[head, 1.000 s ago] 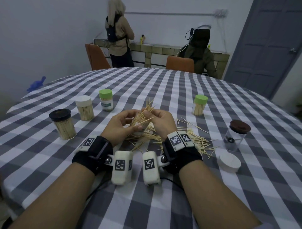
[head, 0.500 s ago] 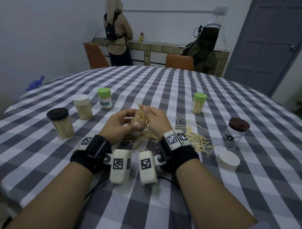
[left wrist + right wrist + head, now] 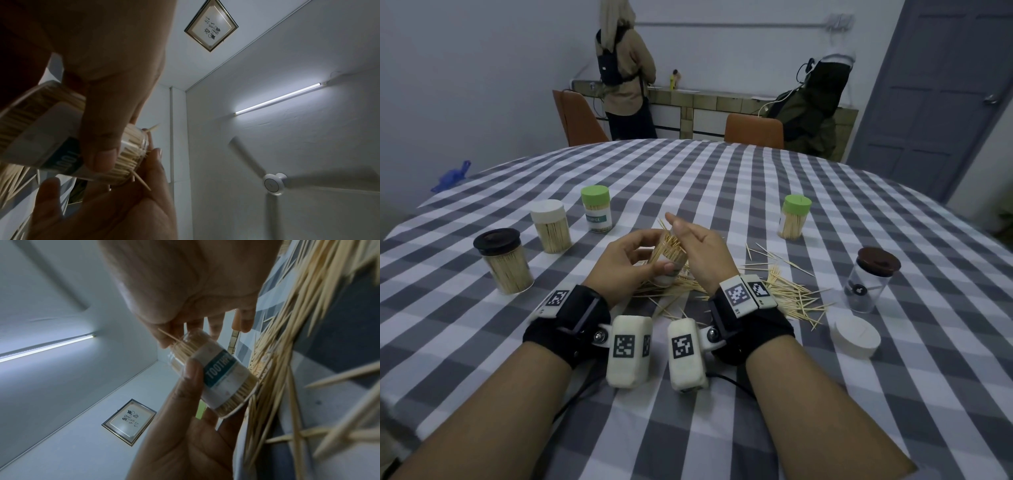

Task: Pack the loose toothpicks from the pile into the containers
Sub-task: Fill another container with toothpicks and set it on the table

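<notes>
Item 1, far left: 1 brown-lidded jar (image 3: pixel 504 262), full and capped, stood on the table (image 3: pixel 722 192).

Item 2: 1 white-lidded jar (image 3: pixel 550 226), full, just right of it.

Item 3: 1 green-lidded jar (image 3: pixel 595 212), capped, behind those 2.

Item 4, centre: your left hand (image 3: pixel 625 262) gripped the open container (image 3: pixel 666 262), thumb and fingers curled round its labelled wall. It was tilted, base near the table, mouth up and away from you, its long axis leaning toward your right hand. It looked nearly full, with a few sticks poking out askew.

Item 5: your right hand (image 3: pixel 698 250) sat flat and relaxed against the mouth, fingers straight, pressing on the stick ends and holding nothing.

Item 6: the pile of loose toothpicks (image 3: pixel 787 294) lay on the table under and right of your right wrist, sticks crossing every way; too many to count. Your right hand was the nearer one for the next pick-up, and sticks would need turning parallel to the container's axis to enter.

Item 7: 1 second green-lidded jar (image 3: pixel 795 216), capped, beyond the pile.

Item 8: 1 loose white lid (image 3: pixel 856 336), right of the pile.

Item 9, far right: 1 near-empty jar with brown lid (image 3: pixel 870 279).

Count: 6 containers, 4 looking full.
</notes>
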